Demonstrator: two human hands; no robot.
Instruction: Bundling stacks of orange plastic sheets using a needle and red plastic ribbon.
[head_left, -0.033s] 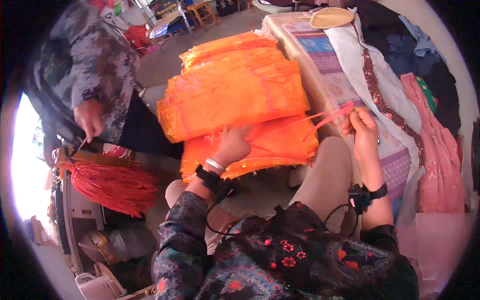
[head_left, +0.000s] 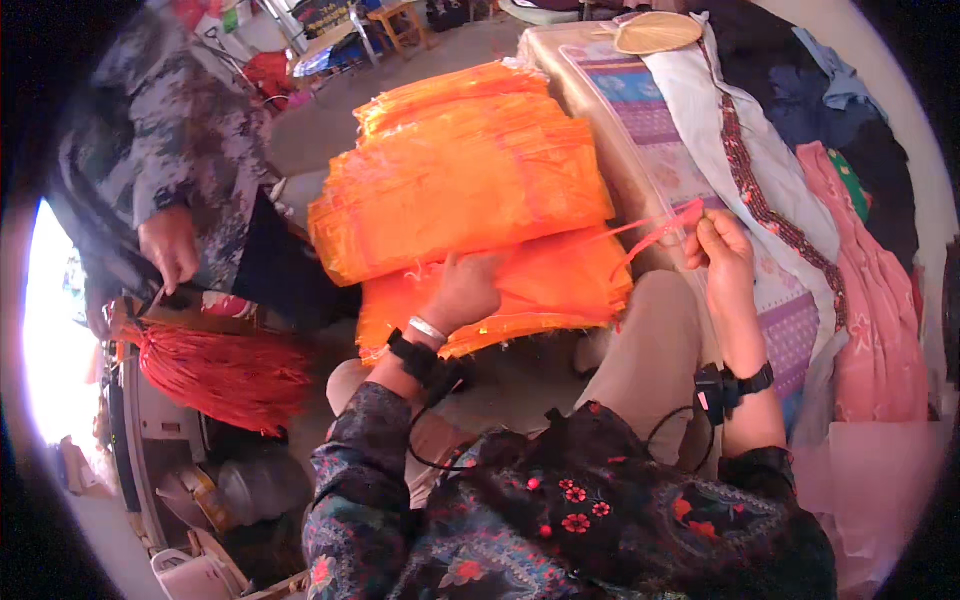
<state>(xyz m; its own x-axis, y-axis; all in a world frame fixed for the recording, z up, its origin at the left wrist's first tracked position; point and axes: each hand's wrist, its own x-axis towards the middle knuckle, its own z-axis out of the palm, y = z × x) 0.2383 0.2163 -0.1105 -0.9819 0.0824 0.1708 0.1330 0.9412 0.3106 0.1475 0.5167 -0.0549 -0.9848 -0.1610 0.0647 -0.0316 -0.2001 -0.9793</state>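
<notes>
Two piles of thin orange plastic sheets lie in the middle, at and beyond the person's knees (head_left: 655, 315): the upper pile (head_left: 450, 195) is thick and creased, its sheen bright, its layered edges ragged; the lower pile (head_left: 575, 275) shows along the near side, flatter, with a frayed near edge. A pink strip (head_left: 688, 214), thin and ribbon-like, runs from the right edge of the piles to the right hand, one length drawn straight, another hanging in a slack curve. The right hand (head_left: 720, 245) is raised to the right of the piles, forearm upright, its grip narrow, thumb and fingertips pinched on the strip. The left hand (head_left: 466, 290) rests on the lower pile, palm down, just beside the upper pile's near edge, forearm slanting in from the near left; whether its grip closes on any sheet I cannot tell. On the left, another person's hand (head_left: 170, 246) is above a tassel-like bundle (head_left: 225, 375) of fine red strands. To the right lie a patterned mat (head_left: 685, 165), smooth pale cloth (head_left: 705, 115) with a dark beaded band and, at the far end, a woven fan (head_left: 658, 33).
</notes>
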